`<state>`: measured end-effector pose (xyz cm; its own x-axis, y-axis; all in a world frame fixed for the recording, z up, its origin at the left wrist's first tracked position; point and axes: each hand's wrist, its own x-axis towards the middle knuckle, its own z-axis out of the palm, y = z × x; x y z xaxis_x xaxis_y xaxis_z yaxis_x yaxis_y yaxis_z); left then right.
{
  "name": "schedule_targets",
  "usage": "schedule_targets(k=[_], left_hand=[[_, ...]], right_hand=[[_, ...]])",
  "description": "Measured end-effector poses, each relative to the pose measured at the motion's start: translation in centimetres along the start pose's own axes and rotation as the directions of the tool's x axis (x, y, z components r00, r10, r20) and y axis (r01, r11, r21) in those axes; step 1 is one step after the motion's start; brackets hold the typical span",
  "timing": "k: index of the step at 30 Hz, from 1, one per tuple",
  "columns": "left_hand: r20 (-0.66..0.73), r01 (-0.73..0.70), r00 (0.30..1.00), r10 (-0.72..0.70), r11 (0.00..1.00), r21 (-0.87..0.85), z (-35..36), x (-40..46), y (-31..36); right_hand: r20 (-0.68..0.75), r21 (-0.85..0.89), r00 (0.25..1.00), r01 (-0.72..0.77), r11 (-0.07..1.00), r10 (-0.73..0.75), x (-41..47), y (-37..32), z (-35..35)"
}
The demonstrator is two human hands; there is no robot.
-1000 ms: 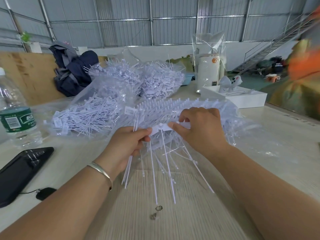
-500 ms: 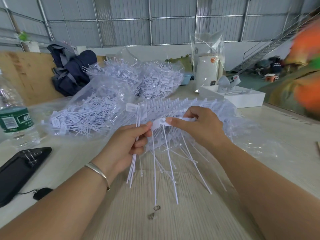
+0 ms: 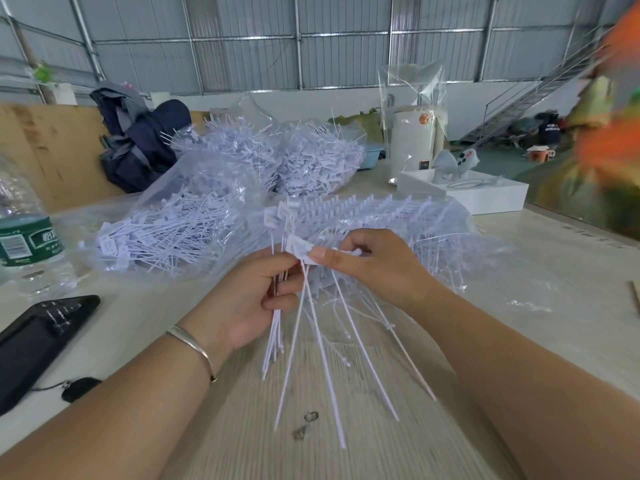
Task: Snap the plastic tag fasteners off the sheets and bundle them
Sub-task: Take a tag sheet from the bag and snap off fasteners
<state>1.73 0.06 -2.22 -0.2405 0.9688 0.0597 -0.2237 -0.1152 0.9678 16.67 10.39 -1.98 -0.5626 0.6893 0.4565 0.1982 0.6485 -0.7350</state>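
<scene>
Mid-snap: our left hand [image 3: 249, 299] clamps bundle of loose white plastic fasteners [image 3: 277, 327]; right hand [image 3: 374, 268] pinches white fastener sheet strip [image 3: 304, 249] at 12 o'clock above pale wooden bench [image 3: 346, 445]. Next we judge: twist off, add to bundle.

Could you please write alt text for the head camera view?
Two hands work over a wooden table: the left hand holds a bundle of white fasteners, the right hand pinches a strip of fasteners. Bags of fasteners lie behind.
</scene>
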Motion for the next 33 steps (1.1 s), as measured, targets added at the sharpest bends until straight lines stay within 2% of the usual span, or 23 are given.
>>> schedule_targets(k=[4, 8, 15, 18, 23, 33], left_hand=[[-0.061, 0.076, 0.995, -0.077, 0.997, -0.030, 0.0, 0.6, 0.0], [-0.202, 0.088, 0.976, -0.087, 0.996, -0.005, -0.7, 0.8, 0.1], [-0.180, 0.059, 0.981, -0.079, 0.992, -0.115, -0.9, 0.6, 0.3], [-0.210, 0.063, 0.974, -0.078, 0.995, -0.081, -1.0, 0.4, 0.6], [-0.264, 0.153, 0.951, -0.161, 0.987, -0.050, -1.5, 0.6, 0.7], [-0.320, 0.117, 0.943, -0.093, 0.991, 0.058, -1.4, 0.6, 0.4]], right_hand=[[-0.041, -0.104, 0.998, 0.035, 0.994, -0.040, 0.0, 0.1, 0.0], [-0.120, -0.131, 0.989, 0.073, 0.989, -0.089, 0.2, 0.2, -0.4], [-0.195, -0.144, 0.977, 0.061, 0.988, -0.089, 0.3, 0.3, -1.1], [-0.182, -0.163, 0.981, 0.042, 0.986, -0.072, 0.4, 0.3, -1.4], [-0.183, -0.158, 0.982, 0.025, 0.987, -0.054, 0.4, 0.4, -1.7], [-0.180, -0.156, 0.983, 0.015, 0.988, -0.044, 0.4, 0.3, -1.7]])
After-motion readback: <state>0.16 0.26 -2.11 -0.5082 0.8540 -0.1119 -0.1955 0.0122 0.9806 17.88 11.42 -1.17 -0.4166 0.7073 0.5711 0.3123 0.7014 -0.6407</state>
